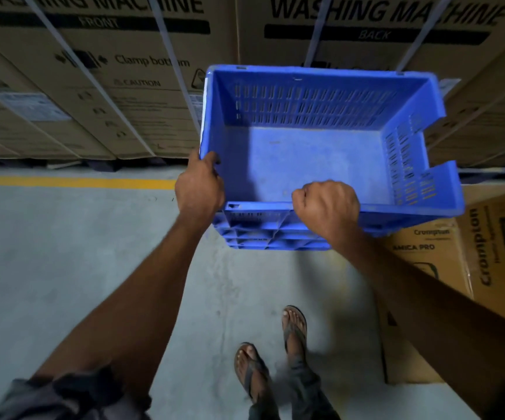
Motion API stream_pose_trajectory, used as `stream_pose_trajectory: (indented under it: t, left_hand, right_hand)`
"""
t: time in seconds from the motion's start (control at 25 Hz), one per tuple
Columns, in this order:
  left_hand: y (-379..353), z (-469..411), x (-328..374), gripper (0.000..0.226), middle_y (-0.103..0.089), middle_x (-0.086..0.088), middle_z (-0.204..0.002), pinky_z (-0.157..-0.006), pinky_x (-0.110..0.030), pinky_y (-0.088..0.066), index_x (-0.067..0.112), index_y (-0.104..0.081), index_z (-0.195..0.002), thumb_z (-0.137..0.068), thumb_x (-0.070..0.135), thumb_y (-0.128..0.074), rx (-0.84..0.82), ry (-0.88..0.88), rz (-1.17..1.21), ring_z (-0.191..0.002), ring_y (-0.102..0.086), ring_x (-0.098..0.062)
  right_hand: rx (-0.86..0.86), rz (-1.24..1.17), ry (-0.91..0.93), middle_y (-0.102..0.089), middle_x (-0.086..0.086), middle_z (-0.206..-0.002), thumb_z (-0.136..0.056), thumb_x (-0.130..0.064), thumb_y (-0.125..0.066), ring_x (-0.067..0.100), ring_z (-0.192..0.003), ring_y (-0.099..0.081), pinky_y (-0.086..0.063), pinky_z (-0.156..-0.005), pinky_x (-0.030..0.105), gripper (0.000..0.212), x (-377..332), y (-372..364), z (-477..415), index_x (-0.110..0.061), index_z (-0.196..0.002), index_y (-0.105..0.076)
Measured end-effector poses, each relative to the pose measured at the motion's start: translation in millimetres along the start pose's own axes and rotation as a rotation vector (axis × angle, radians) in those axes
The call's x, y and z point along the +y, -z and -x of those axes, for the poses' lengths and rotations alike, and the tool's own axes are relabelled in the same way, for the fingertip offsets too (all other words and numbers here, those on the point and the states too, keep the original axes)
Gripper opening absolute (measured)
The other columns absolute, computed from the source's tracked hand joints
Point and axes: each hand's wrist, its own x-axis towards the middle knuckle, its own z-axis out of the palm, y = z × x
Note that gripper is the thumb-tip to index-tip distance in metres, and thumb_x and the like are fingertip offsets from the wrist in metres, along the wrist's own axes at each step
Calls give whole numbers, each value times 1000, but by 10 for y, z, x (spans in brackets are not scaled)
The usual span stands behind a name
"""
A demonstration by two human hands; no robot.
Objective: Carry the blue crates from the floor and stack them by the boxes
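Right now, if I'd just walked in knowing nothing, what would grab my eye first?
The bright blue crate, empty, fills the middle; the left hand grips its near left corner and the right hand its near rim. Behind it stands a wall of washing machine boxes. A yellow line crosses the grey floor at left.

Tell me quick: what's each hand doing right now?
Left hand: closed on the near-left corner of the blue crate.
Right hand: closed over the crate's near rim.
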Motion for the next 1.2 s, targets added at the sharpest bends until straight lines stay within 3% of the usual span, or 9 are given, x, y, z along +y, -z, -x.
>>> stream_pose_trajectory:
  t: [0.36, 0.48, 0.6, 0.68, 0.76, 0.84, 0.92, 1.04, 1.2]
  left_hand:
    - [-6, 1, -65, 27, -52, -12, -123, -76, -46, -51, 25, -62, -110, -88, 16, -50, 3, -39, 57, -90, -64, -44]
    - [40, 14, -29, 27, -37, -10, -149, -96, -53, -45, 24, -61, -119, -95, 27, -49, 36, -73, -36, -118, -57, -42]
    - [45, 345, 8, 45, -27, 1, -161, -116, -57, -21, 28, -58, -133, -103, 51, -33, 223, -391, -158, -144, -32, -29]
    - [-115, 626, 75, 49, -46, 3, -150, -115, -59, -20, 29, -64, -125, -104, 49, -25, 143, -490, -208, -135, -43, -26]
    - [-219, 748, 171, 55, -63, 5, -129, -115, -60, -19, 24, -73, -108, -104, 43, -21, 117, -375, -260, -118, -55, -25]
    - [-185, 694, 264, 59, -69, 3, -116, -116, -59, -16, 20, -74, -99, -104, 41, -19, 56, -283, -297, -110, -58, -27]
    - [-78, 676, 256, 56, -64, -1, -125, -115, -60, -10, 21, -70, -111, -105, 43, -19, -130, -301, -276, -119, -54, -29]
    - [397, 835, 266, 46, -46, -13, -146, -114, -51, -28, 11, -53, -137, -96, 28, -43, -281, -348, -42, -131, -48, -35]
    - [1115, 1567, 515, 57, -47, -17, -144, -94, -43, -47, 8, -44, -143, -88, 7, -56, 8, -300, 54, -118, -56, -39]
  right_hand:
    - [-2, -30, -29, -69, 25, -76, -89, -32, -42, 42, -73, -66, -51, -66, 38, 44, -37, 31, 34, -3, -80, -74]
    - [-6, -32, 1, -70, 24, -79, -97, -37, -39, 41, -77, -66, -50, -69, 41, 49, -21, 61, 31, -5, -80, -72]
    - [157, 3, -16, -68, 8, -83, -104, -49, -30, 33, -88, -59, -40, -80, 43, 51, 112, 8, 403, -18, -83, -64]
    - [146, 18, -7, -63, 4, -93, -105, -48, -23, 31, -94, -54, -36, -87, 44, 47, 234, -106, 574, -22, -91, -60]
    - [117, -19, 3, -61, 5, -94, -105, -46, -23, 32, -94, -53, -35, -86, 45, 44, 276, -130, 549, -21, -94, -58]
    - [48, -33, 17, -62, 5, -100, -105, -46, -24, 33, -98, -52, -35, -85, 45, 44, 285, -117, 466, -21, -97, -59]
    - [-111, -118, 41, -60, 4, -119, -104, -48, -24, 33, -111, -49, -32, -91, 45, 45, 349, 17, 378, -22, -108, -60]
    - [-365, -344, -34, -57, 12, -133, -103, -47, -31, 36, -124, -47, -35, -100, 45, 44, 464, 347, 391, -19, -116, -62]
    - [-105, -580, 7, -68, 12, -102, -97, -25, -58, 35, -103, -62, -49, -80, 38, 18, 747, 1080, 856, -16, -87, -69]
